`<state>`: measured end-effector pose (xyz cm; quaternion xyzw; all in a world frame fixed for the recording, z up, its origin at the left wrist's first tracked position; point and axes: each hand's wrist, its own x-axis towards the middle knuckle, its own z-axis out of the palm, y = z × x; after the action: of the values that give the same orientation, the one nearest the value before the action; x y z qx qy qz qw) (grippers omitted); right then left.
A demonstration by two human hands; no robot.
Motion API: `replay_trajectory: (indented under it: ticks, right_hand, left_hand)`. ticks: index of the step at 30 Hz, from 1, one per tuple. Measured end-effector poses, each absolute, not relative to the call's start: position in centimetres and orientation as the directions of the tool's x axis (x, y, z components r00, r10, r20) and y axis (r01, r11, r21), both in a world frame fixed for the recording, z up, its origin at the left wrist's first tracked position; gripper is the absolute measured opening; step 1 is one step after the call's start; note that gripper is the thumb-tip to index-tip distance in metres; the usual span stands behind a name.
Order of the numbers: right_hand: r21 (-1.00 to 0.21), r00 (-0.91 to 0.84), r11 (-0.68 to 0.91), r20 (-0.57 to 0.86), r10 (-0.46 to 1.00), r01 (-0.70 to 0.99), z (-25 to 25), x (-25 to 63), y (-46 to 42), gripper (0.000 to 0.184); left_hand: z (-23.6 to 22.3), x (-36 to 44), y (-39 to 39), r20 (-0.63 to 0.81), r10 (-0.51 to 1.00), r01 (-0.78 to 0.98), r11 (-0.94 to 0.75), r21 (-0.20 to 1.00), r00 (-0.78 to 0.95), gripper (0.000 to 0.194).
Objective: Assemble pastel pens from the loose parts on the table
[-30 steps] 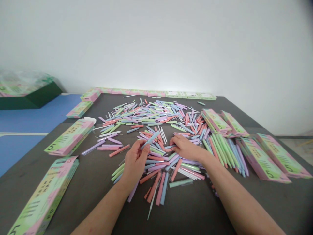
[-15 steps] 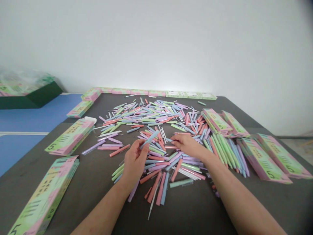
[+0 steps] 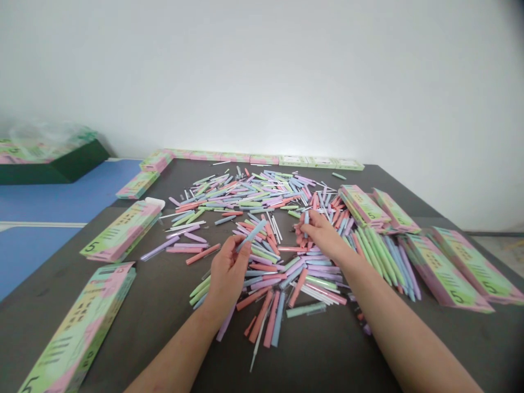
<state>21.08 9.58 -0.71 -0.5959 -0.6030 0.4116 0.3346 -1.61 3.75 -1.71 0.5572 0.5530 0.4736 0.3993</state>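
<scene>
Forearms reach forward over pile of pen parts (image 3: 292, 267). Left hand (image 3: 230, 265) tilted inward, thumb and fingers pinching pale blue barrel (image 3: 254, 232) above pile. Right hand (image 3: 321, 232), farther out, fingers curled, gripping short blue piece (image 3: 307, 218). Left carton (image 3: 120, 232): white flap out, contents hidden. Far left, green bin (image 3: 82, 162) holds pink-green packs under clear plastic.

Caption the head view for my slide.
Left hand holding a blue tube, right hand over scattered pastel pieces, boxes alongside.

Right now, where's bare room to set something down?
Dark tabletop shows bare between the nearest left carton and left forearm, and between the right forearm and right-hand cartons' near ends. Scattered pastel pen barrels crowd the centre.
</scene>
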Motion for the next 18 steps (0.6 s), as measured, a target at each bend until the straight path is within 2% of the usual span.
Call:
replay_trajectory:
  ticks: [3,5,12,18]
  right_hand:
    - [-0.710,-0.101,0.043,-0.040,0.994,0.703,-0.6,20.3,10.4,0.011]
    - [-0.617,-0.135,0.091,-0.024,0.991,0.781,-0.6,19.5,10.8,0.015]
    - [-0.398,-0.240,0.198,-0.059,0.969,0.896,-1.1,15.5,10.8,0.023]
    - [-0.300,-0.258,0.224,-0.081,0.963,0.927,-1.6,13.3,9.6,0.031]
  left_hand:
    - [-1.5,-1.5,3.6,0.067,0.996,0.219,-0.052,0.974,-0.060,0.025]
    - [-1.3,-1.5,3.6,0.053,0.997,0.186,-0.041,0.982,-0.057,0.024]
    - [-2.0,-1.7,3.8,0.082,0.995,0.190,-0.070,0.979,-0.055,0.025]
    - [-1.8,-1.5,3.8,0.086,0.992,0.179,-0.068,0.982,-0.094,0.024]
